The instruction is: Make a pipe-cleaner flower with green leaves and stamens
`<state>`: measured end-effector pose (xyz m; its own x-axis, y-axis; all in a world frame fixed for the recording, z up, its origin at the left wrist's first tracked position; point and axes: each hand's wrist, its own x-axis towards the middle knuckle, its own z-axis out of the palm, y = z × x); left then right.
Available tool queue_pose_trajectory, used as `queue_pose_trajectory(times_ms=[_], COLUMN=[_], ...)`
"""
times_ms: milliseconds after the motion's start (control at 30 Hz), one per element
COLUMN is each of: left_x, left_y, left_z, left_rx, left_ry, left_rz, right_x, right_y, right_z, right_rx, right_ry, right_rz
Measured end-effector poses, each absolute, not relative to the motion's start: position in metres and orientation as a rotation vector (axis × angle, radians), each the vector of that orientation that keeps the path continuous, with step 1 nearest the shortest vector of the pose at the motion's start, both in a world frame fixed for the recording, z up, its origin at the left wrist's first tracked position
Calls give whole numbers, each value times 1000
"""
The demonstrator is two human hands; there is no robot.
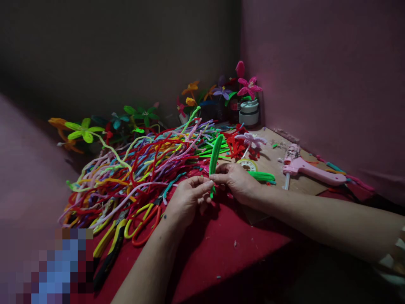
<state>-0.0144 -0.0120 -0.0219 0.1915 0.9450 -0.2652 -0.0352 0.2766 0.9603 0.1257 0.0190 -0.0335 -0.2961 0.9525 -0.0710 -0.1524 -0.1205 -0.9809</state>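
Observation:
A bright green pipe-cleaner leaf (215,154) stands upright between my hands, its short lower end showing beneath my fingers. My right hand (237,182) pinches it near the base between thumb and fingertips. From the other side my left hand (190,196) has closed thumb and forefinger on the same base. A second green leaf (262,176) sticks out to the right behind my right hand. Just beyond that hand lies a roll of tape (247,165), partly hidden.
Loose multicoloured pipe cleaners (152,156) are heaped at left. Orange-and-yellow scissors (147,223) and yellow-black pliers (115,236) lie in front. On a board (272,143) rests a pink glue gun (316,169). Pipe-cleaner flowers (249,87) stand along the wall.

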Motion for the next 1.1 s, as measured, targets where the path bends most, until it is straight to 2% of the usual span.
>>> queue_pose_trajectory(times_ms=[400,633,700,867,1100], left_x=[-9,-2,-2,-4,-9], left_y=[-13,-21,-22,-18,-16], left_z=[-20,-26,-27,-24,-11], left_rx=[1203,2116,2191,1936,1474], left_ry=[1345,1688,1718,1681,1374], left_rz=[861,992,979,925,832], right_x=[125,122,122,126,126], right_y=[20,17,17,20,24], right_z=[-38,-34,-34,-39,-43], right_rx=[-855,-968,-989,-847,-762], right_ry=[-1205,-1035,-1047,-1107,-1097], right_rz=[1627,1714,1726,1746,1769])
